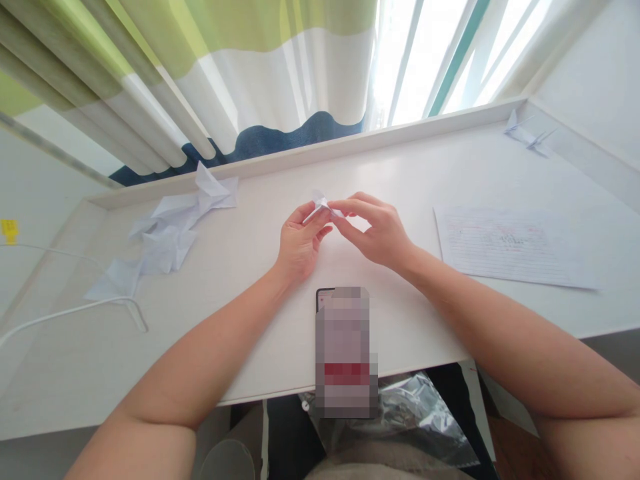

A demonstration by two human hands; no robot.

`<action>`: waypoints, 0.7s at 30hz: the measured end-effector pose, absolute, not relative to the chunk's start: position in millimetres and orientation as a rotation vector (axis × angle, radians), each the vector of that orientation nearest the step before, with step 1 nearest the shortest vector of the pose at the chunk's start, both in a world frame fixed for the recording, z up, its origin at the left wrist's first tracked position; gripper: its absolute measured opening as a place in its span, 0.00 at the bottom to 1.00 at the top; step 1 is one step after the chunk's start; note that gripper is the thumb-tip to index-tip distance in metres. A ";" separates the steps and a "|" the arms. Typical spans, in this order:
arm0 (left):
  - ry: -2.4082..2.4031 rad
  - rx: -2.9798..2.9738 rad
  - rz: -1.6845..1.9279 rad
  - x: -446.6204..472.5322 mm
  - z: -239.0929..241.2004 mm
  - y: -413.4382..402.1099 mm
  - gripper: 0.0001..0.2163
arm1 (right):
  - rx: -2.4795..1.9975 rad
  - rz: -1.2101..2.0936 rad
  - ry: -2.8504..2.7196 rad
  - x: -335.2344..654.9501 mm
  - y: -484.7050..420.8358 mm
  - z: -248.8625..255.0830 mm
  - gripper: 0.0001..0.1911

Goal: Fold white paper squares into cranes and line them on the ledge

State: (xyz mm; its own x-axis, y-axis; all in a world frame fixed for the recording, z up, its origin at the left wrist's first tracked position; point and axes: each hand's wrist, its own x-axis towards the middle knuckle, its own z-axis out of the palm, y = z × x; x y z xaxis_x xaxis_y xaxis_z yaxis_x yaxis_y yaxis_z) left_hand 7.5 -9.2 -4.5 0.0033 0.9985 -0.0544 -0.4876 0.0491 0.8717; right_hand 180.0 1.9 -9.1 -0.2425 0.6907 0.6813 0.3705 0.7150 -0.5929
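Note:
Over the middle of the white desk, my left hand [301, 243] pinches a small piece of folded white paper [321, 200] between thumb and fingers. From the other side, my right hand [373, 227] closes its thumb and index finger on the right end of the same folded paper. Part of the paper is hidden behind the fingers, so its full shape does not show. Below the hands lies a phone [343, 353], its screen blurred out, near the desk's front edge.
Several folded paper pieces [170, 243] lie on the desk [260, 333] at the left. Two small folded pieces [530, 137] sit in the far right corner. A stack of lined sheets [510, 247] lies at right. A white wire hanger [75, 307] crosses the left side. Curtains [210, 73] hang behind.

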 end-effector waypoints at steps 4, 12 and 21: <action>0.876 0.864 1.389 7.2 -5.5 -7.9 0.15 | -0.790 0.296 -1.926 184.4 4.4 -8.4 0.12; 0.848 0.849 1.378 4.4 -3.4 -8.6 0.29 | -0.686 0.209 -2.056 193.8 6.5 -0.5 0.13; 0.729 0.864 1.310 3.4 -8.7 -6.1 0.18 | -0.584 0.265 -2.058 200.3 14.2 -3.3 0.19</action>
State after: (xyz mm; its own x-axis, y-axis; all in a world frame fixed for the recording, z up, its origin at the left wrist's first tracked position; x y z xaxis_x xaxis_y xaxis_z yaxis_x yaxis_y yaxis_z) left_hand 3.4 -6.1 -8.7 0.1303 0.9912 0.0222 -0.5036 0.0469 0.8627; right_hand 200.3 14.2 -3.3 -0.4382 0.5038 0.7444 0.2990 0.8627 -0.4079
